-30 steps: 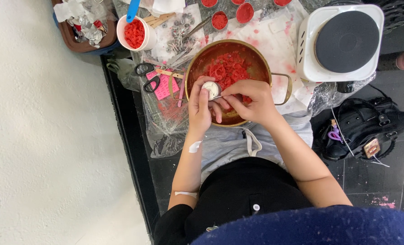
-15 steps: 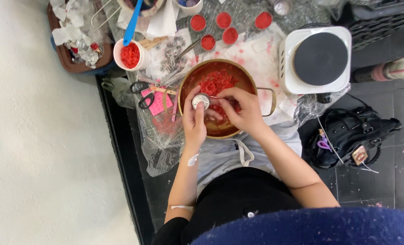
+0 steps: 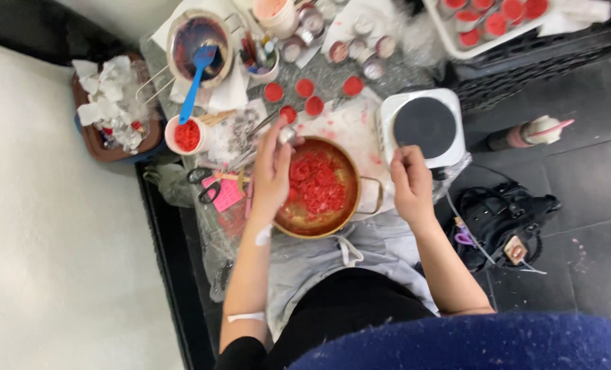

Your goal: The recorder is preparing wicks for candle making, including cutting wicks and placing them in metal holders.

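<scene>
Copper pot (image 3: 350, 205) of red wax pieces (image 3: 317, 186) sits between hands. Left hand (image 3: 271, 175) pinches small metal tin (image 3: 287, 134) at far-left rim. Right hand (image 3: 410, 183) loosely curled, contents unclear, near hot plate (image 3: 422, 127).

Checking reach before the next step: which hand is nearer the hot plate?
Right. The right hand sits just below the hot plate, at its lower left edge. The left hand is farther off, across the copper pot, holding a small tin.
</scene>
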